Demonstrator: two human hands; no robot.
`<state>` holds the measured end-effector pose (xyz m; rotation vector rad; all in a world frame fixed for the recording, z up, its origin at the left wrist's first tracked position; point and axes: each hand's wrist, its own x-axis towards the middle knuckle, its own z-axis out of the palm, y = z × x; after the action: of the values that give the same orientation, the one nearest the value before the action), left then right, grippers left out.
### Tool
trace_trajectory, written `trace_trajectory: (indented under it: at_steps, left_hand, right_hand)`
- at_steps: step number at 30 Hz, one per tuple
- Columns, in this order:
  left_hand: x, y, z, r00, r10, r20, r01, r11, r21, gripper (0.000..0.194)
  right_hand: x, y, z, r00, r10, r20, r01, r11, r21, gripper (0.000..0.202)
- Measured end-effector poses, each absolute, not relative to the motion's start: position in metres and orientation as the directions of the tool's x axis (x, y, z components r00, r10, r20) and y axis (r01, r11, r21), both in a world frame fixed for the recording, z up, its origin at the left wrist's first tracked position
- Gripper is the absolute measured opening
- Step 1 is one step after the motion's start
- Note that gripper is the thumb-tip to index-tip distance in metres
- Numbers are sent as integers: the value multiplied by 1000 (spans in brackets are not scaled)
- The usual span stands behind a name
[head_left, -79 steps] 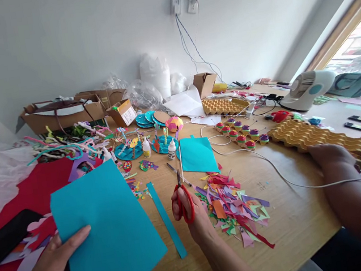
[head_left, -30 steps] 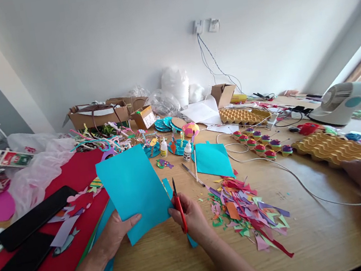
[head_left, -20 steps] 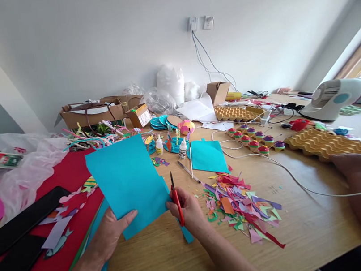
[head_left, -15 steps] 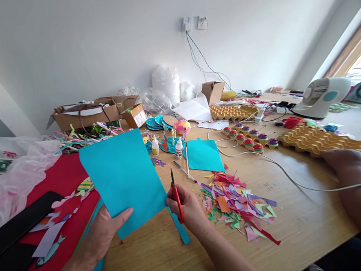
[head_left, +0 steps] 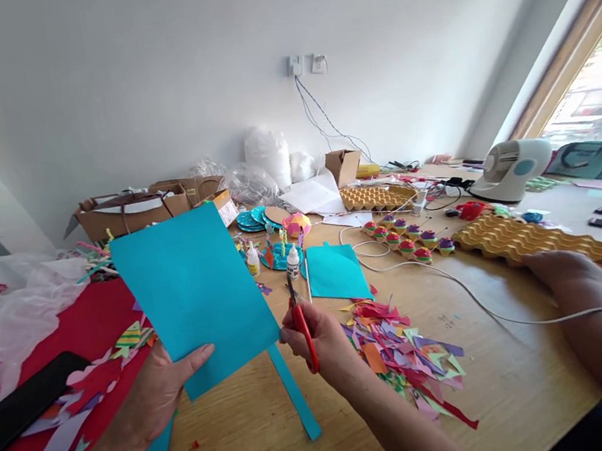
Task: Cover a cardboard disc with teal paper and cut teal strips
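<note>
A sheet of blue paper (head_left: 192, 294) is held up over the table, its lower left edge pinched between the thumb and fingers of my left hand (head_left: 171, 380). Red-handled scissors (head_left: 302, 331) are in my right hand (head_left: 323, 339), blades pointing up and away, at the sheet's right lower corner. My right fingertips touch that corner. Below it hangs a narrow blue paper strip (head_left: 295, 396); whether it is still joined to the sheet is hidden. Another blue paper piece (head_left: 336, 271) lies flat on the table beyond my right hand.
Paper scraps (head_left: 399, 354) are heaped right of my hands. Glue bottles (head_left: 293, 263) stand ahead. A white cable (head_left: 475, 297) crosses the table toward the right. Another person's arm (head_left: 576, 290) rests by an egg tray (head_left: 535, 243). Red sheets (head_left: 73, 327) lie left.
The blue strip below the sheet hangs longer and lower. The scissors have shifted slightly right, and the camera view has turned a little to the right.
</note>
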<state>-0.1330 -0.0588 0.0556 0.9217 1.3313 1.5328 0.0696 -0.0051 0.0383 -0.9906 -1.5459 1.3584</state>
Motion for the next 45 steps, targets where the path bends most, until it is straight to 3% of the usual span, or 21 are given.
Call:
trace_trajectory:
  at_steps: [3, 8, 13, 19, 31, 45]
  left_hand:
    - [-139, -51, 60, -303, 953, -4, -210, -63, 976, 34]
    - [-149, -40, 65, -357, 933, 29, -215, -113, 970, 29]
    - [-153, -36, 64, -366, 930, 38, -226, -128, 966, 52]
    - [-148, -40, 67, -354, 935, 21, -235, -111, 966, 47]
    - [-142, -57, 67, -314, 949, 12, -240, -91, 967, 55]
    - [-130, -61, 68, -305, 951, -55, -291, -38, 956, 63]
  right_hand:
    - [72, 0, 37, -378, 924, 65, 61, 94, -994, 13]
    - [74, -2, 33, -480, 877, 5, 147, 86, -985, 22]
    - [71, -7, 39, -543, 838, -51, 250, 103, -963, 28]
    - [68, -13, 43, -549, 836, -22, 296, 170, -940, 30]
    - [78, -29, 44, -561, 826, 44, 394, 314, -864, 29]
    - [84, -33, 51, -541, 840, 48, 422, 320, -848, 33]
